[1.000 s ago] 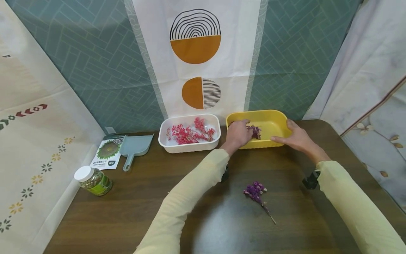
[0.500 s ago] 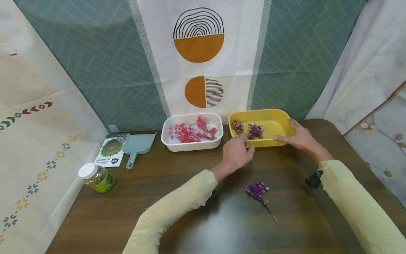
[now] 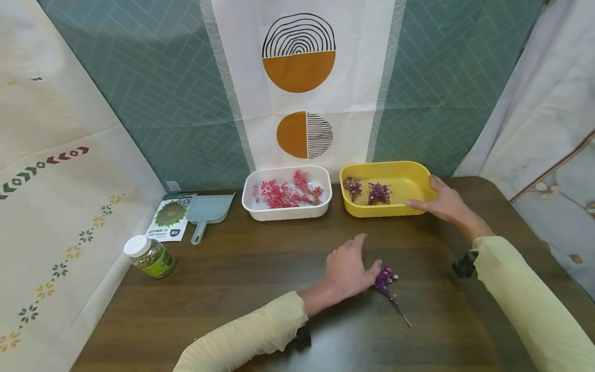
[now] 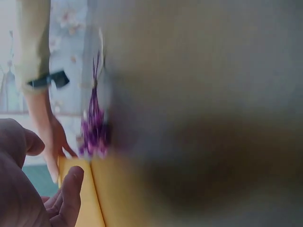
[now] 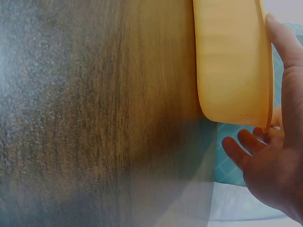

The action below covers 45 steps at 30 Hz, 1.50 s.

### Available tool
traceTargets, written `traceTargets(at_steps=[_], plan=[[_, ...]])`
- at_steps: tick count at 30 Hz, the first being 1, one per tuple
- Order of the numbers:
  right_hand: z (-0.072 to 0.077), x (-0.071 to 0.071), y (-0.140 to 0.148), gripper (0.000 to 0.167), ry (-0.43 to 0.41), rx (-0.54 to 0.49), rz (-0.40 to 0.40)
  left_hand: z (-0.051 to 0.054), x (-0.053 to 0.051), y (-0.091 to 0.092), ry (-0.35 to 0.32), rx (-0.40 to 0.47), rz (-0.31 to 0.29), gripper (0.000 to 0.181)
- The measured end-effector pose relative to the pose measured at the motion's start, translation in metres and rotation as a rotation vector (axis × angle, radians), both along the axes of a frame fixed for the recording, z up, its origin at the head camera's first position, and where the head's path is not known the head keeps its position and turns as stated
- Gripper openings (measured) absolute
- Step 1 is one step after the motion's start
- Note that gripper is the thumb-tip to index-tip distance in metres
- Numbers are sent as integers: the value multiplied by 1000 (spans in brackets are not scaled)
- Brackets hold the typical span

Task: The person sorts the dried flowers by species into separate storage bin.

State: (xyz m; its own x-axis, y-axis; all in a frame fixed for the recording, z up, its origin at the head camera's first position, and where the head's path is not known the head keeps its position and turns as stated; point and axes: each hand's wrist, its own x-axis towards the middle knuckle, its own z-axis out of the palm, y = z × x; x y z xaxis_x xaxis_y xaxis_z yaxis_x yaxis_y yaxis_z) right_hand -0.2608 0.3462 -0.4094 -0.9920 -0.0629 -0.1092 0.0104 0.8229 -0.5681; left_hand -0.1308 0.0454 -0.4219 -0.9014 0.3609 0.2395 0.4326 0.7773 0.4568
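My left hand (image 3: pixel 348 268) hovers over the table, thumb and fingers spread apart with nothing between them. Its thumb is close to the flower head of a dried purple flower sprig (image 3: pixel 386 281), whose stem points toward the front right; whether they touch is unclear. The left wrist view also has this sprig (image 4: pixel 94 130) beyond the fingers. At the back right, my right hand (image 3: pixel 446 204) holds the right end of a yellow tray (image 3: pixel 413 183), thumb at the near rim and fingers round the end. Two purple bunches (image 3: pixel 379 192) lie in the tray's left half.
Left of the yellow tray stands a white tray (image 3: pixel 253 204) with pink dried flowers (image 3: pixel 283 194). Farther left are a light blue dustpan (image 3: pixel 210 208), a sunflower seed packet (image 3: pixel 169 219) and a white-lidded jar (image 3: pixel 151 257). A patterned cloth wall (image 3: pixel 307 103) closes off the back.
My left hand has come out of the yellow tray and moved toward me, down to the purple sprig on the table, its fingers spreading. The right hand has stayed at the tray.
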Motion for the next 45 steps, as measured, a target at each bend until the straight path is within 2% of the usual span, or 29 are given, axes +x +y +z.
traceTargets(at_steps=[4,6,10,14,23,27,33,40,45], plan=[[1,0,0,125,-10,0,-5,-3,26,-2,21,-3,-61,62],[1,0,1,125,-8,2,-5,-4,35,-2,8,-11,-90,64],[0,-1,3,124,-1,11,-3,-7,46,-1,-41,-17,-104,64],[-2,-1,5,124,-6,18,2,-11,50,2,-84,-1,-114,63],[-3,-1,3,124,-1,15,3,-18,49,9,-113,11,-94,64],[-1,0,3,124,6,14,2,-20,45,12,-108,-19,-76,67],[-1,-1,2,124,12,15,6,-22,39,17,-140,-54,-48,69],[-2,-1,2,124,12,15,4,-24,34,22,-153,-127,-4,80],[-2,0,2,124,7,9,3,-25,32,25,-161,-149,16,84]])
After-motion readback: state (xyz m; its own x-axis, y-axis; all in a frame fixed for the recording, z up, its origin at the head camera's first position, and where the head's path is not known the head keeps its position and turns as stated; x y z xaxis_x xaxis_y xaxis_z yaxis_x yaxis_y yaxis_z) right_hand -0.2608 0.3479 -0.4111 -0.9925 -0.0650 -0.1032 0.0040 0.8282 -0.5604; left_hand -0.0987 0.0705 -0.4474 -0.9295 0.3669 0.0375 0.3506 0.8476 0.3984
